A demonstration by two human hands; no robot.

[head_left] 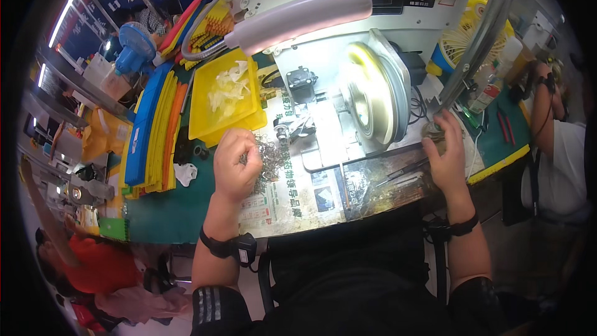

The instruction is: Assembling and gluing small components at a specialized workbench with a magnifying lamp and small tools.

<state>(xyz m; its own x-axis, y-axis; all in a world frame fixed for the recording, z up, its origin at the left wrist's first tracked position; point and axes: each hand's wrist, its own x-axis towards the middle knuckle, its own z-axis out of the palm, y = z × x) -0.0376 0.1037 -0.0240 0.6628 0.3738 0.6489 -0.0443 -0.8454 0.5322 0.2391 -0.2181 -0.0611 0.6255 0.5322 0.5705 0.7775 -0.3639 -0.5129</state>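
Observation:
My left hand (236, 163) is closed with the fingers curled in, beside a loose pile of small thin metal parts (272, 160) on the paper-covered bench. Anything inside that fist is too small or hidden to name. My right hand (449, 160) curves its thumb and fingers around a small roundish brownish thing (433, 130) at the machine's right; its kind is unclear. Between the hands stands a white bench machine (320, 130) with a large reel (367, 96) and a small metal head (292, 129) facing the metal parts.
A lamp (305, 22) arches over the machine. Behind my left hand lies a yellow tray (208, 115) with whitish pieces. Stacked blue, yellow and orange strips (152, 130) stand farther left. Red-handled pliers (505, 126) and a yellow fan (476, 31) are at right. Other people sit at both sides.

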